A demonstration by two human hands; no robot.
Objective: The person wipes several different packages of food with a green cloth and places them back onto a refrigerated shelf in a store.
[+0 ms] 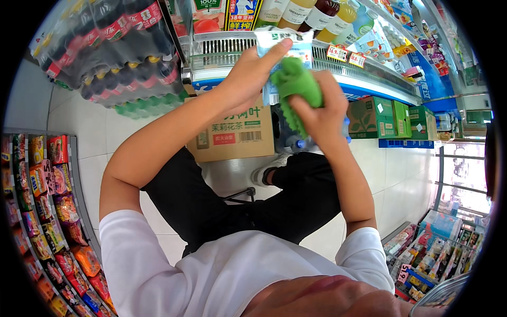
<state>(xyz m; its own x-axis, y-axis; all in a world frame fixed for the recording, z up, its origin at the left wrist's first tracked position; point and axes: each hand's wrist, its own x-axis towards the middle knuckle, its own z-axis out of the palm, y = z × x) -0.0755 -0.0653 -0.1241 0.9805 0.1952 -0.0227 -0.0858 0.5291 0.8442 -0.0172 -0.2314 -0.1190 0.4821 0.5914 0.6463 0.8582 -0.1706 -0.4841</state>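
My left hand (257, 73) grips a light blue and white flexible package (303, 49), its thumb across the front. A bunched green cloth (303, 85) is in my right hand (323, 109), pressed near or against the package's front and covering part of it. Both hands are in front of the lower shelf edge of an open display cooler (380, 81). Bottled juices (319, 16) and cartons (243, 14) stand on the shelf just behind the package. The package's lower part shows between my hands.
Below the cooler sit a cardboard carton (241, 148), wrapped bottles (287, 138) and green boxes (370, 119). Shrink-wrapped dark drink bottles (115, 43) are stacked at upper left. A snack rack (75, 198) stands at left, a goods basket (431, 253) at lower right. My legs (170, 194) are spread before the carton.
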